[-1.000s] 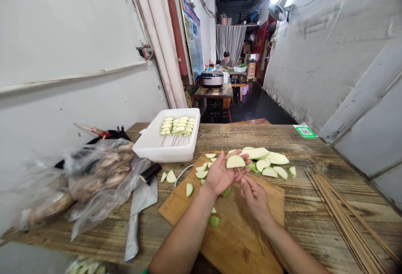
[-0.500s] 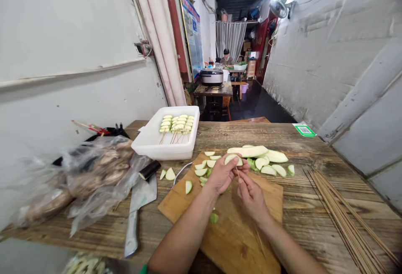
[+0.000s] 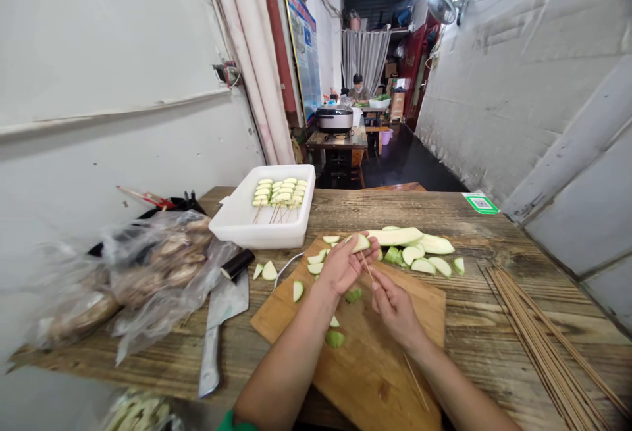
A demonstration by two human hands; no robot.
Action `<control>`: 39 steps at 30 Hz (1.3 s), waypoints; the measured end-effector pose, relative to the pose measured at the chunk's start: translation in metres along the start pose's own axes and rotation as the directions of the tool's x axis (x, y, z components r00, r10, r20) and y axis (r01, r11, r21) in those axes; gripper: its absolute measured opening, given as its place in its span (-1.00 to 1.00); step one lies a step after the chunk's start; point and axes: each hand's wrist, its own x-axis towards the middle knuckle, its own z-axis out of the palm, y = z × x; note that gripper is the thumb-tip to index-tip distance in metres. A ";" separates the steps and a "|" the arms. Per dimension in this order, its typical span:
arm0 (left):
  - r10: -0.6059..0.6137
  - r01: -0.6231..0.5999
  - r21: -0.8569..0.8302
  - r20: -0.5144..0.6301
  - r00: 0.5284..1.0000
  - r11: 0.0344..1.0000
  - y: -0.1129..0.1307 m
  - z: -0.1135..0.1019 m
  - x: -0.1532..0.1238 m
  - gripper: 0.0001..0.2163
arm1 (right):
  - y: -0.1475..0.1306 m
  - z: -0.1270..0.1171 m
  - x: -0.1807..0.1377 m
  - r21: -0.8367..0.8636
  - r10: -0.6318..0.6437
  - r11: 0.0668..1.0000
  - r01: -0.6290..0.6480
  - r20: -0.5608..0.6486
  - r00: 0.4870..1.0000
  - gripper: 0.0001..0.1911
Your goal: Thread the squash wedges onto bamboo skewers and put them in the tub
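Observation:
My left hand (image 3: 340, 265) pinches a pale green vegetable slice (image 3: 361, 243) above a wooden cutting board (image 3: 365, 352). My right hand (image 3: 392, 306) grips a thin bamboo skewer (image 3: 367, 264) whose tip points up into that slice. More cut slices (image 3: 419, 256) and a long halved piece (image 3: 395, 236) lie at the board's far end. Small pieces (image 3: 336, 337) are scattered on the board near my left forearm.
A white tray (image 3: 247, 227) with several finished skewers (image 3: 279, 194) stands at the back left. A cleaver (image 3: 217, 326) lies left of the board beside plastic bags (image 3: 133, 273). Loose skewers (image 3: 538, 332) lie on the right of the wooden table (image 3: 494, 312). A person sits far down the corridor.
Both hands have shifted slightly left and away from me. The slice in my left hand has tilted more edge-on, and the skewer has moved with it.

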 end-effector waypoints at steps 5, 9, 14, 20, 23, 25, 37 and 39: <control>-0.031 0.031 -0.039 0.012 0.999 0.999 0.003 0.001 0.000 -0.73 | 0.001 -0.003 0.002 -0.012 0.011 1.000 -0.012 -0.020 1.000 -0.53; 0.020 -0.020 -0.012 0.025 0.999 1.000 0.001 0.003 -0.002 -0.79 | 0.002 -0.005 0.004 -0.024 -0.013 1.000 0.011 -0.068 0.998 -0.56; 0.103 -0.106 0.041 0.069 0.992 0.994 -0.003 0.007 -0.006 -0.78 | 0.000 -0.004 0.004 0.018 0.002 1.000 0.000 -0.079 0.997 -0.53; 0.135 -0.144 0.093 0.101 0.986 0.985 -0.005 0.013 -0.010 -0.78 | -0.005 -0.005 0.004 0.056 -0.002 0.998 0.007 -0.093 0.996 -0.55; 0.140 -0.152 0.110 0.107 0.984 0.982 -0.005 0.015 -0.011 -0.78 | -0.004 -0.005 0.006 0.050 -0.003 0.999 0.008 -0.098 0.995 -0.56; 0.144 -0.156 0.119 0.103 0.984 0.980 -0.005 0.016 -0.012 -0.77 | -0.003 -0.005 0.006 0.048 0.009 0.999 -0.004 -0.098 0.995 -0.56; 0.136 -0.151 0.137 0.109 0.985 0.979 -0.011 0.018 -0.013 -0.77 | -0.009 -0.004 0.002 0.063 0.024 0.998 -0.018 -0.097 0.995 -0.56; 0.126 -0.138 0.128 0.101 0.987 0.982 -0.011 0.017 -0.012 -0.77 | -0.012 -0.004 0.002 0.067 0.023 0.998 -0.017 -0.087 0.996 -0.53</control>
